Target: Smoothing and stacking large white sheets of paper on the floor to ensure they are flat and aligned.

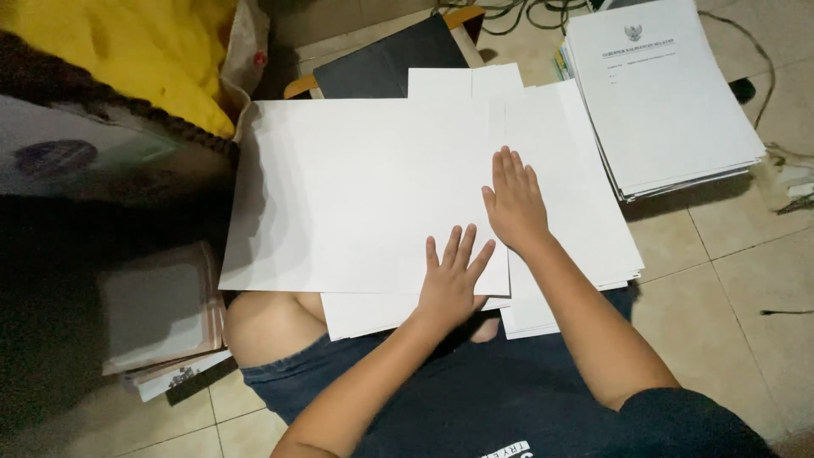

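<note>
Both the left hand (451, 278) and right hand (514, 203) lay flat, fingers extended and gripping nothing, pressed palm-down on the large white sheet (356, 187) resting across the person's lap above further paper stacks (585, 220).

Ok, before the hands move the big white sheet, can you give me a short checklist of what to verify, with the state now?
1. Left hand flat on the large white sheet, near its lower edge: ok.
2. Right hand flat on the same sheet, near its right edge: ok.
3. Sheet lies smooth, no fold or curl visible: ok.
4. Sheet's edges lined up with the papers underneath: not ok, those stick out at the right and below.
5. Printed stack on the floor lies apart from the sheet: ok.
6. How many sheets lie under the hands: cannot tell.
</note>
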